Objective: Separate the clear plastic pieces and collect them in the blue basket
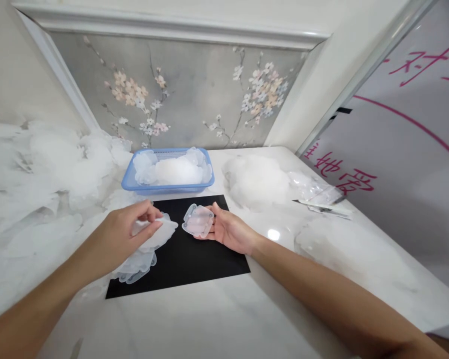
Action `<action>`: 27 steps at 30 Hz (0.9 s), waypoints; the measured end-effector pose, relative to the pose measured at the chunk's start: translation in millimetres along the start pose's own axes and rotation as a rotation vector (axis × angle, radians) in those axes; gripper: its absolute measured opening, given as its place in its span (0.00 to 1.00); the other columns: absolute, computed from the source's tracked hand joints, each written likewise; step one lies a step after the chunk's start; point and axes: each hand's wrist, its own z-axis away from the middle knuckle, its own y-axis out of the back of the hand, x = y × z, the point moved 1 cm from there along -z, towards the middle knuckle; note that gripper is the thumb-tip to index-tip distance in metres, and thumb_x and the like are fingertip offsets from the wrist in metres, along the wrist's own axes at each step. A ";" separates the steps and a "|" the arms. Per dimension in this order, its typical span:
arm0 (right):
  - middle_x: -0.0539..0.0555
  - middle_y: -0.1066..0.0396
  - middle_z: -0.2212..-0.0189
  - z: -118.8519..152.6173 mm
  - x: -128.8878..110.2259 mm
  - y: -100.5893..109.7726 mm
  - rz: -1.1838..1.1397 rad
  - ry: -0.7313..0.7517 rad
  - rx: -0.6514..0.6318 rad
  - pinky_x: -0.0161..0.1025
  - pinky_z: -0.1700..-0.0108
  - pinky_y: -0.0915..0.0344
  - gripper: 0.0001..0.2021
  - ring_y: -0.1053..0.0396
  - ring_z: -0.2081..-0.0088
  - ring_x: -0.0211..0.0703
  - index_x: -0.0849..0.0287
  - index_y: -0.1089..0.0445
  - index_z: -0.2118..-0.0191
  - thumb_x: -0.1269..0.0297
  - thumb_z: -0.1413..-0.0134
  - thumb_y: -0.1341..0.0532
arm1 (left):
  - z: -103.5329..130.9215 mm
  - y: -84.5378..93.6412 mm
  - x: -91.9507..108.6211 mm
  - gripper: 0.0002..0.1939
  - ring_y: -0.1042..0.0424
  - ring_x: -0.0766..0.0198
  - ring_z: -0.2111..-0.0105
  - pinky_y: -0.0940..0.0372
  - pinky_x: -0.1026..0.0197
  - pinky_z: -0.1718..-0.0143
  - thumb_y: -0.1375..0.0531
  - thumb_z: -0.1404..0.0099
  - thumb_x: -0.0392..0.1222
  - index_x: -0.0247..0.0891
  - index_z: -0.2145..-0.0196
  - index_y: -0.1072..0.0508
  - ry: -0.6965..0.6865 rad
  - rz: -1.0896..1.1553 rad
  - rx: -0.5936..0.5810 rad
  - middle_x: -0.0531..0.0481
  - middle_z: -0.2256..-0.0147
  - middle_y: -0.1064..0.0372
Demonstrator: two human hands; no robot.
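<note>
My right hand [232, 232] holds a translucent, scallop-edged plastic piece [197, 221] with small round marks near its corners. The thumb rests at its edge and the fingers lie behind it. With thumb and fingers pinched, my left hand [127, 230] grips a similar translucent piece [165, 232], partly hidden by the hand. Both hands are over a black mat [202, 259]. Below the left hand, more translucent pieces [140, 267] overlap on the mat's left side.
Behind the mat stands a blue basket [164, 188] with whitish translucent pieces inside. A large heap of them [52, 179] spreads on the left, and another pile [258, 180] lies right of the basket. Clear plastic packaging [318, 192] sits farther right, near a whiteboard [404, 134] with red writing.
</note>
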 end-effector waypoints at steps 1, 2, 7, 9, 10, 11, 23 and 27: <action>0.58 0.23 0.58 0.0 0.5 -0.1 0.007 0.008 0.000 0.52 0.48 0.30 0.20 0.24 0.53 0.50 0.56 0.31 0.58 0.42 0.40 0.42 | 1.0 -3.6 0.2 0.14 0.31 0.60 0.68 0.39 0.62 0.69 0.41 0.36 0.54 0.43 0.71 0.33 0.053 0.087 -0.018 0.51 0.66 0.28; 0.58 0.23 0.59 0.0 1.1 0.0 0.018 0.020 0.001 0.52 0.49 0.30 0.21 0.24 0.54 0.49 0.56 0.31 0.58 0.42 0.41 0.41 | 1.6 -8.9 -0.3 0.15 0.33 0.63 0.72 0.40 0.64 0.72 0.41 0.36 0.55 0.43 0.71 0.34 0.100 0.191 -0.051 0.53 0.71 0.30; 0.49 0.26 0.70 3.0 2.3 2.8 0.318 0.225 0.171 0.43 0.59 0.29 0.18 0.26 0.66 0.43 0.56 0.35 0.67 0.49 0.51 0.30 | 1.3 -44.8 -7.7 0.18 0.37 0.68 0.81 0.43 0.68 0.80 0.40 0.36 0.60 0.44 0.65 0.37 0.342 0.726 -0.284 0.58 0.76 0.36; 0.47 0.28 0.74 6.1 1.0 2.9 0.482 0.303 0.273 0.42 0.61 0.29 0.18 0.26 0.68 0.42 0.55 0.41 0.71 0.53 0.50 0.31 | 0.8 -52.4 -9.2 0.18 0.35 0.68 0.79 0.41 0.68 0.80 0.39 0.37 0.58 0.43 0.62 0.35 0.389 0.806 -0.298 0.56 0.74 0.33; 0.48 0.27 0.73 7.6 0.4 2.3 0.529 0.322 0.294 0.43 0.60 0.29 0.17 0.25 0.67 0.43 0.55 0.43 0.72 0.55 0.48 0.33 | 0.7 -53.9 -9.6 0.18 0.34 0.68 0.78 0.40 0.68 0.79 0.38 0.38 0.57 0.42 0.60 0.33 0.403 0.829 -0.293 0.55 0.73 0.33; 0.49 0.25 0.70 9.0 0.1 1.3 0.550 0.333 0.294 0.45 0.57 0.29 0.16 0.24 0.64 0.44 0.54 0.44 0.72 0.57 0.46 0.35 | 0.7 -54.3 -9.9 0.18 0.33 0.68 0.77 0.39 0.68 0.78 0.37 0.38 0.56 0.42 0.59 0.32 0.414 0.850 -0.288 0.54 0.72 0.32; 0.57 0.32 0.53 14.9 0.7 -3.2 1.053 0.711 0.155 0.49 0.48 0.32 0.14 0.31 0.50 0.46 0.50 0.32 0.52 0.62 0.29 0.55 | 0.5 -53.8 -10.6 0.16 0.31 0.66 0.73 0.34 0.66 0.74 0.37 0.38 0.53 0.42 0.58 0.29 0.421 0.915 -0.286 0.52 0.68 0.30; 0.58 0.37 0.52 17.0 7.7 -15.0 1.228 0.654 0.029 0.49 0.47 0.32 0.12 0.34 0.49 0.47 0.50 0.35 0.48 0.59 0.30 0.51 | 0.5 -54.2 -9.0 0.15 0.31 0.66 0.72 0.35 0.66 0.72 0.37 0.37 0.52 0.42 0.57 0.29 0.382 0.883 -0.287 0.52 0.68 0.30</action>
